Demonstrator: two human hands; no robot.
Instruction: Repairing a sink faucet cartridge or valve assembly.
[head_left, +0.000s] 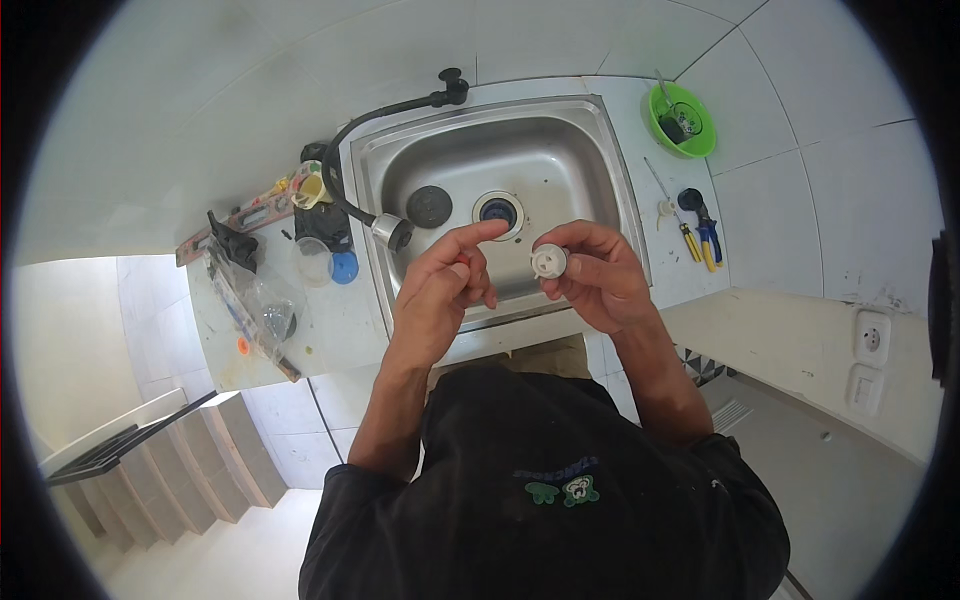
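Observation:
My right hand pinches a small round white plastic fitting with a metal-coloured rim, its face turned up over the sink's near side. Facing it from the left is my left hand, open, its index finger stretched toward the fitting and the other fingers loosely bent. I see nothing in that hand. Beneath both hands lies the stainless steel sink, with its drain opening just beyond my fingertips. A black round strainer rests in the basin. The black flexible faucet hose ends in a silver spray head over the left rim.
A green bowl stands on the right counter. Nearer lie a screwdriver and pliers. The left counter carries a spirit level, a plastic bag, a clear cup and a blue lid. A wall socket is at right.

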